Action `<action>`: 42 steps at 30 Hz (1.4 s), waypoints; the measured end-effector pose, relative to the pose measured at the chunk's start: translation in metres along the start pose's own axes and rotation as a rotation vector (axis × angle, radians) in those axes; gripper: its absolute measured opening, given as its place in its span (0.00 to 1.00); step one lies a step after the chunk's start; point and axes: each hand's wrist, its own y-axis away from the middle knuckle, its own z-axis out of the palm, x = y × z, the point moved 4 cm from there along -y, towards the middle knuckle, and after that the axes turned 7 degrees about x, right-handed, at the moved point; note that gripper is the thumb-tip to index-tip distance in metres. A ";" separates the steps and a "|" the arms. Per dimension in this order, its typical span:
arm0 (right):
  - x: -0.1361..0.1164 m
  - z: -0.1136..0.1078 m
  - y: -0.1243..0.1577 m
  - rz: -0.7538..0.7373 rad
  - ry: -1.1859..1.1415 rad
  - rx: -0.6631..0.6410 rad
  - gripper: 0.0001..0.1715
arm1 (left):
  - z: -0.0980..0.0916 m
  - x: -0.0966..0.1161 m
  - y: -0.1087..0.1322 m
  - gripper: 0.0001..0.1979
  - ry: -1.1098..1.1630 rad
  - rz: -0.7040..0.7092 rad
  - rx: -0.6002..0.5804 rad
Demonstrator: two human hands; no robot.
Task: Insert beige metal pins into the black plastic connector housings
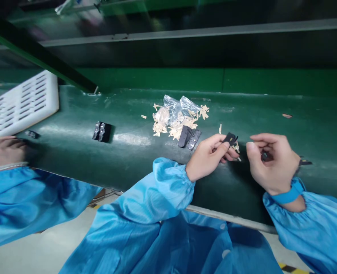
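Observation:
My left hand (210,156) is closed on a small flat black plastic part (230,138), held between thumb and fingers, with a small brass-coloured spot on its face. My right hand (274,161) is just to the right, fingers curled and thumb close to the index finger. Something dark shows inside its curl, too hidden to name. A few loose cream-coloured pieces (237,146) lie by my left fingertips. Left of that hand, several black plastic parts (189,137) lean together beside a pile of small cream-coloured pieces (182,127). Behind my right wrist lies another black part (305,162).
Clear plastic bags (175,104) lie in the pile on the green bench (134,167). Two black blocks (102,131) sit further left. A co-worker's hand (7,152) rests near a white slotted tray (53,95). A green post (57,64) slants down to the bench's back.

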 end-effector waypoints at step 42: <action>0.002 0.013 0.011 0.209 -0.087 -0.142 0.07 | 0.002 0.000 0.015 0.06 -0.450 0.359 0.164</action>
